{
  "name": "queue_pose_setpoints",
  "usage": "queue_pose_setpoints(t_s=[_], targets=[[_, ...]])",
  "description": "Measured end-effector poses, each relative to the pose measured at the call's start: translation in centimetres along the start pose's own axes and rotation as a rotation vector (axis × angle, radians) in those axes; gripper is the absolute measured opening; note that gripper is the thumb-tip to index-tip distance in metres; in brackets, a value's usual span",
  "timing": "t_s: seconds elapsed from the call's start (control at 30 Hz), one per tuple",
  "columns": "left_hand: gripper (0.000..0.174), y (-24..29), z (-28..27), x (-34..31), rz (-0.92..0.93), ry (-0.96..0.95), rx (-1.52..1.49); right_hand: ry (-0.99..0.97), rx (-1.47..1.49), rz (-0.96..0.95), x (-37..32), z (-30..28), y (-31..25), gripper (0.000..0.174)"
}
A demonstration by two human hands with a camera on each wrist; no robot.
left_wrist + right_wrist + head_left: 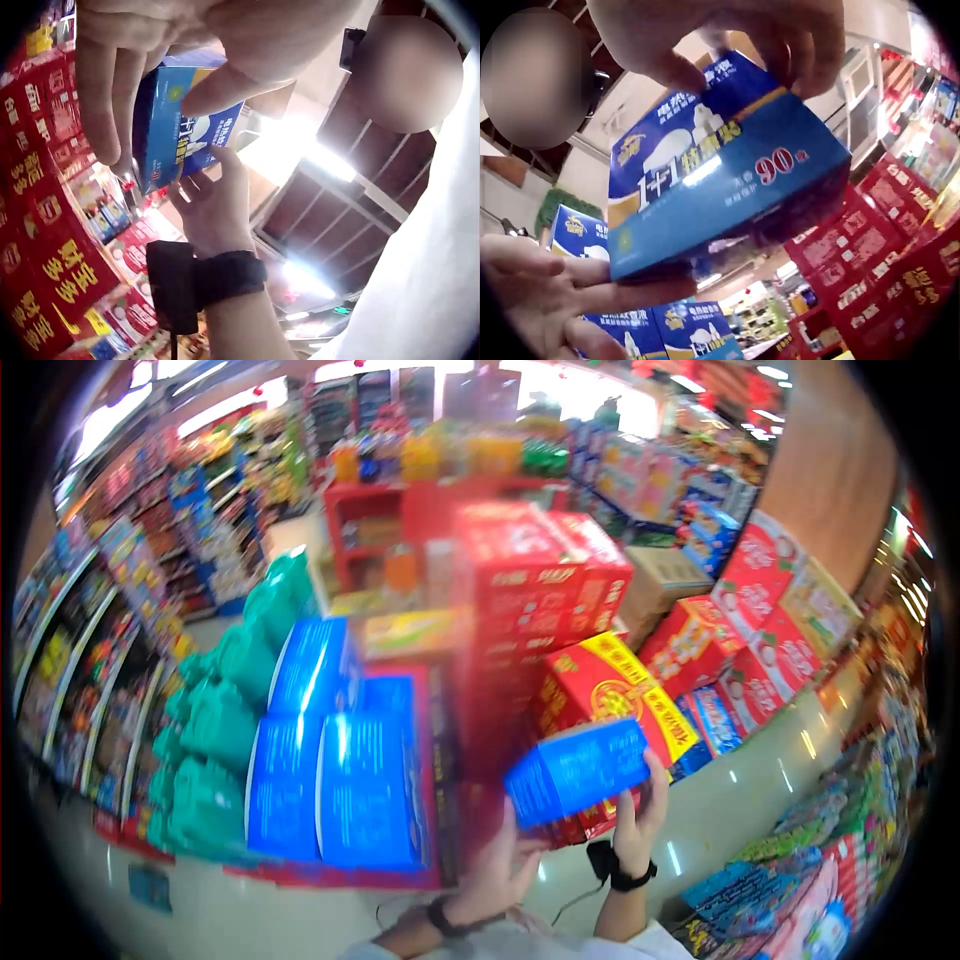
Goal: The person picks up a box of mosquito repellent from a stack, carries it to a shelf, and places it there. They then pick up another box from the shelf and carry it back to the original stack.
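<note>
A blue box of electric mosquito repellent liquid (pixel 580 768) is held up, tilted, in front of the person. The right hand (pixel 640 825) grips its right end, the thumb on one face and the fingers round the edge, as the right wrist view also shows. At the opposite end, the left hand (pixel 500 875) has its fingers straight against the box, with the thumb spread away. The right wrist view shows the box's printed face (pixel 697 161), with a large "1+1" and "90". More blue boxes (pixel 370 790) of matching colour stand stacked on the left.
Green jugs (pixel 215 720) line the far left of the display. Tall red cartons (pixel 520 580) rise behind the held box, beside a red and yellow carton (pixel 610 690). Packaged goods (pixel 800 860) fill the lower right, across the shiny floor (pixel 690 840).
</note>
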State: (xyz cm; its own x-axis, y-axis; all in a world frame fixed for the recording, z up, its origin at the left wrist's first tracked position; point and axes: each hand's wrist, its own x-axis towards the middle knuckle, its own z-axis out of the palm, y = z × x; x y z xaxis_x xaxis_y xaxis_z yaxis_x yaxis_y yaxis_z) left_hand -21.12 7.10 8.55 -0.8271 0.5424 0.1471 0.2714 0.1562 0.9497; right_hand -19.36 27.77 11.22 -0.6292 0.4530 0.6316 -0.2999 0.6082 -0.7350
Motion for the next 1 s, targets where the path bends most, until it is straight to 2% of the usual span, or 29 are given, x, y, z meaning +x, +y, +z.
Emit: queue_pose_setpoints(t_s=[0.03, 0.1, 0.27, 0.3, 0.33, 0.43, 0.47, 0.57, 0.6, 0.73, 0.9, 0.97, 1.0], targets=[[0.086, 0.5, 0.0, 0.8, -0.009, 0.026, -0.063, -0.091, 0.204, 0.095, 1.7, 0.6, -0.1, 0.052], [0.088, 0.9, 0.2, 1.8, -0.049, 0.127, -0.124, -0.224, 0.158, 0.006, 4.5, 1.9, 1.1, 0.051], [0.093, 0.9, 0.7, 3.7, 0.053, 0.304, -0.168, -0.478, 0.503, 0.015, 10.5, 6.7, 2.3, 0.051], [0.093, 1.1, 0.7, 4.3, 0.071, 0.332, -0.173, -0.523, 0.555, 0.022, 11.6, 7.7, 2.6, 0.051], [0.090, 1.3, 0.7, 4.9, 0.086, 0.388, -0.203, -0.532, 0.531, -0.094, 12.8, 8.7, 3.1, 0.052], [0.090, 1.8, 0.4, 6.5, 0.087, 0.489, -0.168, -0.632, 0.788, 0.033, 15.1, 11.7, 3.1, 0.051], [0.091, 2.1, 0.4, 7.0, 0.087, 0.514, -0.173, -0.652, 0.818, 0.005, 15.8, 12.6, 2.6, 0.050], [0.099, 1.6, -0.3, 8.2, 0.099, 0.519, -0.149, -0.817, 0.855, -0.001, 17.9, 15.6, 2.7, 0.050], [0.100, 1.3, -0.5, 8.3, 0.080, 0.524, -0.156, -0.850, 0.920, -0.060, 18.3, 17.3, 3.3, 0.050], [0.099, 0.9, -0.8, 8.5, 0.020, 0.590, -0.141, -1.029, 1.058, -0.025, 19.2, 21.4, 3.5, 0.051], [0.096, 1.1, -1.0, 8.1, -0.020, 0.630, -0.008, -1.121, 1.050, -0.004, 19.3, 23.6, 2.4, 0.051], [0.092, 1.0, -1.0, 7.8, -0.045, 0.644, -0.019, -1.145, 1.061, -0.025, 19.3, 24.1, 1.8, 0.050], [0.091, 1.2, -1.1, 7.6, -0.066, 0.629, -0.018, -1.116, 1.038, -0.093, 19.2, 24.6, 1.5, 0.048]])
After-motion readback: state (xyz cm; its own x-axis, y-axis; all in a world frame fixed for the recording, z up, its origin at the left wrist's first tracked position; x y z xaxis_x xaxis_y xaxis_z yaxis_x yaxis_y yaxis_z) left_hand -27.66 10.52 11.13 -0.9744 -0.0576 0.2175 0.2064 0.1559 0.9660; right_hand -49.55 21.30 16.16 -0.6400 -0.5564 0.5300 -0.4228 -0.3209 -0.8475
